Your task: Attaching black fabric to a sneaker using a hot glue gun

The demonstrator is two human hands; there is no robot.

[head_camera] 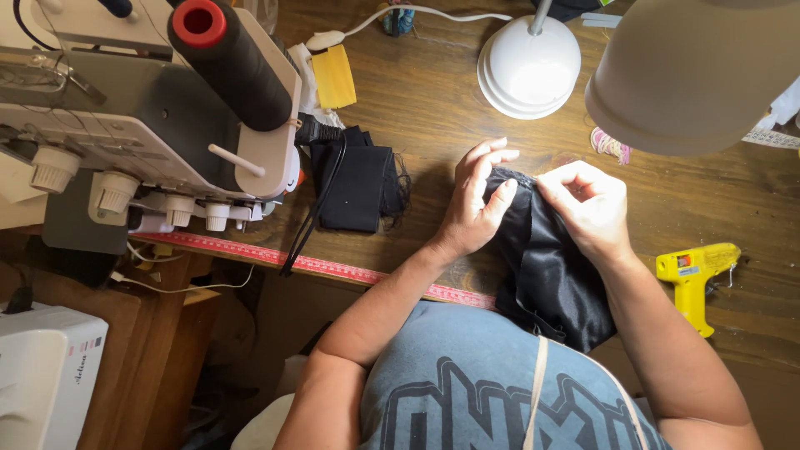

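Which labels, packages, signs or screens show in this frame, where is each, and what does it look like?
Label on the yellow glue gun, right side of the wooden table: small rectangle, white, red and blue.
Lettering on the white machine, lower left corner: small dark script on its side.
Print on the grey shirt, bottom centre: large dark outlined block shapes.
No packages or screens show.
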